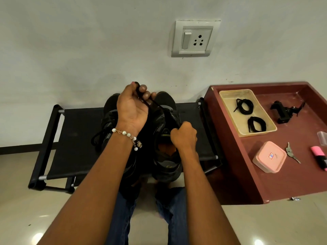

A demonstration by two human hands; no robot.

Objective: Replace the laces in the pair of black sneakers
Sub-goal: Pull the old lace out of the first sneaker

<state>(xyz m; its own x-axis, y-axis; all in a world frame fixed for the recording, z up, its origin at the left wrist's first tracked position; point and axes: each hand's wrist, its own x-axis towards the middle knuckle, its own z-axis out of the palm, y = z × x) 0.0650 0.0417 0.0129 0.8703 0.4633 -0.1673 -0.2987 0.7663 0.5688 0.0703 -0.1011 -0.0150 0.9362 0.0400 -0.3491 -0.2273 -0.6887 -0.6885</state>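
Note:
Two black sneakers stand side by side on a low black rack. My left hand is raised over them and grips a black lace that runs taut down into the right sneaker. My right hand is curled round that sneaker's upper edge near the tongue. The left sneaker is mostly hidden behind my left forearm; its lace hangs loose at its left side. Two coiled black laces lie in a clear tray on the red table.
The dark red table stands right of the rack, holding a pink lidded box, keys, a pink highlighter and a black clamp mount. A wall socket is above. My jeans-clad legs are below, on a tiled floor.

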